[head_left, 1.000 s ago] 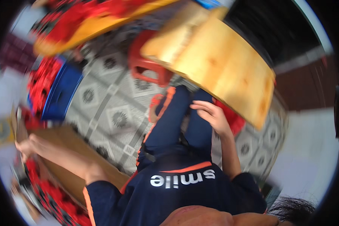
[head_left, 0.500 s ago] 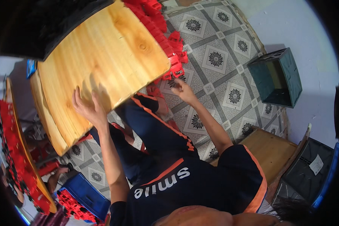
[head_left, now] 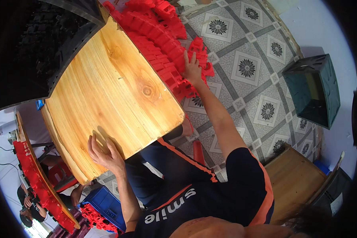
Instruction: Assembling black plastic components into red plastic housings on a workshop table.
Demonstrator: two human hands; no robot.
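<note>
My left hand [head_left: 106, 155] rests at the near edge of a wooden table [head_left: 119, 95], its fingers apart and nothing in them. Off the table's right side, my right hand [head_left: 193, 70] lies over the near end of a heap of red plastic parts [head_left: 158, 37], its fingers stretched out and touching them. No part is seen lifted in it. The red parts look like small frame-shaped pieces, packed in rows along the table's right edge. A large black bin [head_left: 39, 47] holding dark pieces sits at the table's far left.
Against the right wall stands a dark green crate [head_left: 315, 91], its opening facing me. A wooden board [head_left: 295, 178] is behind my right arm. At lower left, a blue crate [head_left: 103, 206] stands by more red parts, near another table [head_left: 43, 186] and a person [head_left: 33, 204].
My right hand has reached forward from beside the table corner onto the red heap. My left hand stays at the table's near edge. The view has shifted, showing more of the heap and black bin.
</note>
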